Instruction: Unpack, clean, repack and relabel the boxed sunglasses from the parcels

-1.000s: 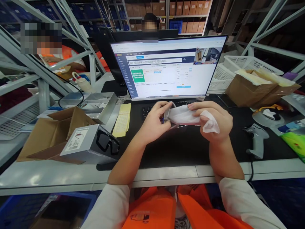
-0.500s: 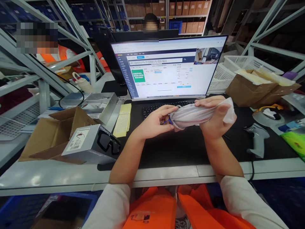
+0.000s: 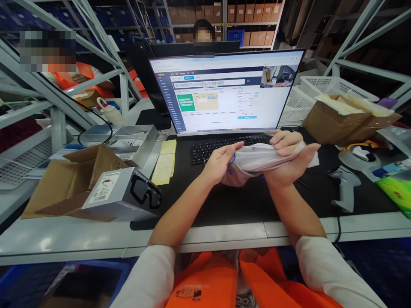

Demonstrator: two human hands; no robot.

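Both my hands hold a pale grey soft pouch (image 3: 261,157) above the black desk mat (image 3: 244,196), in front of the keyboard (image 3: 224,147). My right hand (image 3: 289,160) is wrapped around the pouch's right half, thumb out at the end. At the pouch's left end my left hand (image 3: 221,164) pinches its mouth, where a small blue piece (image 3: 230,164) shows. What is inside the pouch is hidden.
A monitor (image 3: 224,92) stands behind the keyboard. To the left lie a grey goggles box (image 3: 123,194), an open cardboard box (image 3: 70,179), a metal tray (image 3: 128,141) and yellow label sheets (image 3: 165,162). A barcode scanner (image 3: 345,188), cartons and white baskets (image 3: 330,87) are at right. Other people work behind.
The pouch was rolled over in my hands and shifted slightly right and toward me. My left hand's fingers moved to the pouch's mouth. A yellow area appeared on the monitor.
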